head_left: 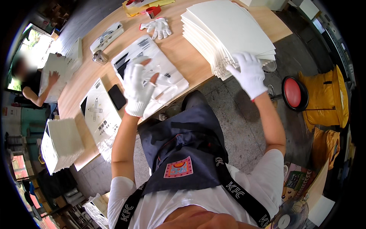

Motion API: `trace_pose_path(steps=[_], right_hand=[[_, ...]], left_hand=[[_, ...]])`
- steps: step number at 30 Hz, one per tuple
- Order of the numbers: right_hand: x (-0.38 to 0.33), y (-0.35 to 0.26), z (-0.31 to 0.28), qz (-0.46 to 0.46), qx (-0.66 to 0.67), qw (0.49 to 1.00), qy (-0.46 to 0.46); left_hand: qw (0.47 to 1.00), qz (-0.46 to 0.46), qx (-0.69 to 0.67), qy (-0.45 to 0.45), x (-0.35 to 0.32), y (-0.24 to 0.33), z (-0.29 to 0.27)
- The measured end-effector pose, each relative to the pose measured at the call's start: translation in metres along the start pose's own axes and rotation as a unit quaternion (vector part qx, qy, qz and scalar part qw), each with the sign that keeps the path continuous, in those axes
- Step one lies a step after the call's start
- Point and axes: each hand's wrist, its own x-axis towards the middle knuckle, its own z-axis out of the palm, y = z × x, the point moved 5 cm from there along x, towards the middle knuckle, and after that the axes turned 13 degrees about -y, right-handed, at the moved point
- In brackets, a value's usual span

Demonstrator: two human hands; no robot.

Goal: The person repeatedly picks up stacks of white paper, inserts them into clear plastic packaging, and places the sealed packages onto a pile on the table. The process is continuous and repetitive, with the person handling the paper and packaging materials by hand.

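Observation:
My left hand [138,88], in a white knit glove with bare thumb and fingertip showing, hovers over a pile of clear plastic bags [167,72] with black print. Its fingers are apart and nothing shows in them. My right hand [249,76], also white-gloved, is at the near edge of a tall stack of white boards [228,28]. The fingers are spread, the thumb out to the left; whether they touch the boards I cannot tell. Left of the bags lie a black phone [117,97] and a packaged pack of sheets [100,110] with a pencil drawing.
On the wooden table [179,53] lie a spare glove [158,28], a metal tin [100,57] and a red tape dispenser [153,11]. Another white stack [63,143] stands at the left corner. Across the left side a person [32,82] handles a white pack. A red-topped stool [292,92] stands right.

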Motion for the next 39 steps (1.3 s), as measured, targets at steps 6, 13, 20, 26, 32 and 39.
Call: trace_pose_path(steps=[6,13,20,26,32,39], right_hand=[[0.016,0.039,0.019,-0.179,-0.057,0.982,0.025],[-0.019,-0.044,-0.042,-0.278,-0.098,0.952,0.081],[-0.057,0.020,-0.018,0.007,0.409,0.912,0.039],[-0.060,-0.022,0.070,0.065,0.781,0.620,-0.032],[-0.070,-0.080,0.075,0.067,0.586,0.807,0.021],[-0.080,-0.100,0.027,-0.144,0.260,0.952,-0.069]], left_hand=[[0.896,-0.118,-0.389,-0.181,0.006,0.005,0.105],[0.458,-0.211,-0.800,-0.325,0.035,0.041,0.187],[0.728,-0.304,-0.544,-0.286,0.013,-0.003,0.115],[0.899,-0.115,-0.262,-0.330,0.008,0.046,0.097],[0.956,-0.005,-0.154,-0.248,-0.050,0.109,0.097],[0.964,-0.216,0.127,0.088,-0.070,-0.050,0.008]])
